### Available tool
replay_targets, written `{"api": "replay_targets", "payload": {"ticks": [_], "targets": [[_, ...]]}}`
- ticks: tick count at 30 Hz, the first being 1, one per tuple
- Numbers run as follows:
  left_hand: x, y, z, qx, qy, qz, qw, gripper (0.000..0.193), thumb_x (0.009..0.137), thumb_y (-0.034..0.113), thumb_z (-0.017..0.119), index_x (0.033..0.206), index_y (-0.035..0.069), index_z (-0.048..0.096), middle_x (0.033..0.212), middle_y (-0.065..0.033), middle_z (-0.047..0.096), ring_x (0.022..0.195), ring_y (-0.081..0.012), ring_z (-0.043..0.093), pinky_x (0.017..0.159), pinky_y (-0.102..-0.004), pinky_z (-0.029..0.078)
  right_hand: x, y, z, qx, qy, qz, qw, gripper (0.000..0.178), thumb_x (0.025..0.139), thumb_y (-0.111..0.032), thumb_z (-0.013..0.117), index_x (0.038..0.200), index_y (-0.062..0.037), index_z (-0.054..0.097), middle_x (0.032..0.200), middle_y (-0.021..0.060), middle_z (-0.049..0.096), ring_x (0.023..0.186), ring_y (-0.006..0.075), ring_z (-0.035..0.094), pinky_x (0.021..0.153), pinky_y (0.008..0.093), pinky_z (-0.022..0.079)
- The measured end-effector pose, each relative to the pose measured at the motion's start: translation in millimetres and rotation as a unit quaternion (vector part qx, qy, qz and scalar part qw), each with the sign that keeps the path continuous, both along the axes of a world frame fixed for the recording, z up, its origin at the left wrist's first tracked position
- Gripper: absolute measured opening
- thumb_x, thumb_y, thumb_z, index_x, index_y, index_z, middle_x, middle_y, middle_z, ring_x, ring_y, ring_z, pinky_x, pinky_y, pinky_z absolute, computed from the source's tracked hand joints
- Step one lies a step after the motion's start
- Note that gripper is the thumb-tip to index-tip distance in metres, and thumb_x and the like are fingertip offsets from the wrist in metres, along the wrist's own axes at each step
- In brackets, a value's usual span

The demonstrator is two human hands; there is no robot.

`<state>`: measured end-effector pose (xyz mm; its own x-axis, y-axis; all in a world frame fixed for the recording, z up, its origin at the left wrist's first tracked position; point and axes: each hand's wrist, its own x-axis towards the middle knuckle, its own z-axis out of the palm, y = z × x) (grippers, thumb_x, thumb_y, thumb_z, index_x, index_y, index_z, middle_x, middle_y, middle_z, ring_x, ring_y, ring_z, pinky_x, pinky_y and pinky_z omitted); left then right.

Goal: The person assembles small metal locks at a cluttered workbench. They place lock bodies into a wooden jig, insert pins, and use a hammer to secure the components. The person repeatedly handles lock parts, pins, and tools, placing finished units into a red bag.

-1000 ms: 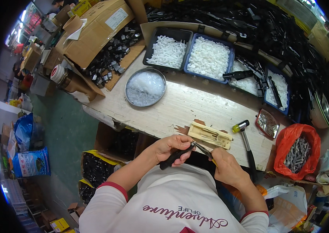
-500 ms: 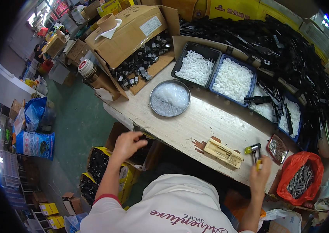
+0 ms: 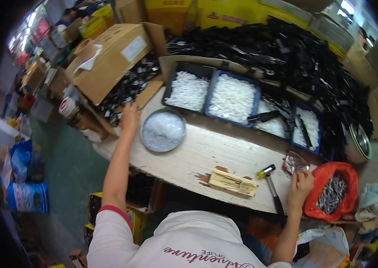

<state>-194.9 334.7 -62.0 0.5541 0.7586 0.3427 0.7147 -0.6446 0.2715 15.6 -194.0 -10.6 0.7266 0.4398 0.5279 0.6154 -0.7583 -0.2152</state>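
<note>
Sleeves (image 3: 108, 228) of white cloth with dark red edges are closest. Just past them, the right hand (image 3: 302, 185) is near the front of the table (image 3: 189, 154), with its fingers bent over the near edge of a small dish (image 3: 286, 166) with a red rim. Small shiny bits lie in that dish. It is too blurry to tell if this hand grips something. Right beside it sits a red bag (image 3: 312, 203), open at the top and full of gray metal pieces (image 3: 333, 196). To the left of the hand lie a hammer (image 3: 275, 192) with a black handle and a long cream block (image 3: 232, 182) with a hollow in it. Farther off, a round pan (image 3: 164, 150) holds clear, shiny stuff. Just left of the pan, the left hand (image 3: 130, 118) reaches to the edge of a pile of small dark parts (image 3: 131, 87) by some cardboard. Its fingertips are blurry too, so nobody can tell if they pinch a part. Behind the pan, a black tray (image 3: 193, 68) and a blue tray (image 3: 228, 120) hold white bits. A big heap of black parts (image 3: 278, 53) is behind them, and yellow boxes (image 3: 224, 15) stand at the back.
</note>
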Motion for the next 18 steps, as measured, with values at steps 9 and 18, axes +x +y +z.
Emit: {"api": "replay_targets", "payload": {"ticks": [9, 18], "targets": [[-42.5, -25.7, -9.5, 0.131, 0.014, -0.039, 0.99, 0.018, 0.078, 0.006, 0.054, 0.095, 0.001, 0.057, 0.095, -0.0154, 0.05, 0.087, -0.0334, 0.05, 0.073, -0.0427, 0.043, 62.6, 142.4, 6.6, -0.051, -0.054, 0.135, 0.988, 0.013, 0.073, -0.007, 0.06, 0.086, -0.01, 0.06, 0.079, 0.0048, 0.054, 0.079, 0.0228, 0.05, 0.068, 0.037, 0.032], [-79.8, -63.1, 21.2, -0.328, -0.412, 0.024, 0.85, 0.018, 0.089, 0.008, 0.049, 0.102, 0.0, 0.058, 0.082, -0.0042, 0.056, 0.066, -0.0117, 0.054, 0.056, -0.0263, 0.044, 81.9, 157.5, 14.1, 0.013, 0.017, 0.157, 0.987, 0.007, 0.075, -0.008, 0.058, 0.081, -0.0091, 0.062, 0.07, 0.0077, 0.057, 0.071, 0.0223, 0.054, 0.068, 0.0355, 0.034]]}}
